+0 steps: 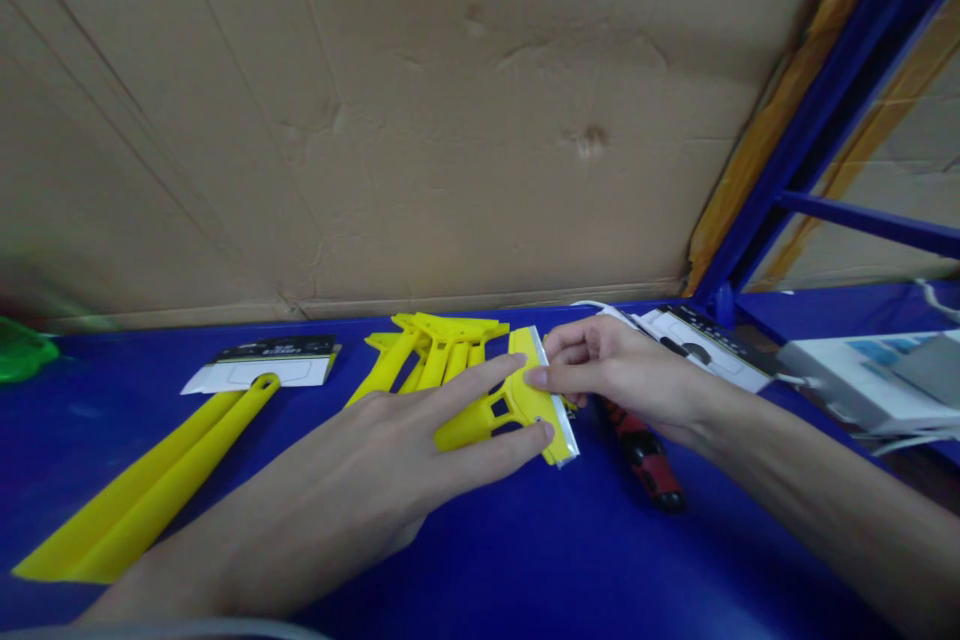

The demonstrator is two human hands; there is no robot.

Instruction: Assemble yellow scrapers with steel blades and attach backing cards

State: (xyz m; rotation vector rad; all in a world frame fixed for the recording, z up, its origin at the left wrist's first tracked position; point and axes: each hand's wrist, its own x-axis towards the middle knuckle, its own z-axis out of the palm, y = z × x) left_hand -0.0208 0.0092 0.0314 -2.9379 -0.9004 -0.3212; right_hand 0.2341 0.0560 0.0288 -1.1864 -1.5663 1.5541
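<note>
The left hand (390, 445) is grasping the scraper (529, 405), its fingers spreading over the yellow head while the handle is lying under the palm. The right hand (626, 370) is pinching the head's far right part, the thumb pressing on its face and the other fingers curling behind the pale edge (564, 425). The scraper is sitting above the near middle of the blue table (525, 560), its edge facing right.

The main risk is lying at that edge: if it is sharp, a thumb sliding off the smooth plastic could be getting cut, and the left fingertip resting just beside it is sharing the danger. Uneven pressing from the two hands could be twisting the head and loosening the grip.

Behind, more scrapers (450, 332) are lying in a pile; a careless elbow or knuckle could be scattering them. The red tool (656, 470) is lying just beneath the right forearm, where a lowering arm could be knocking it. A pack (709, 350) is lying farther right.
</note>
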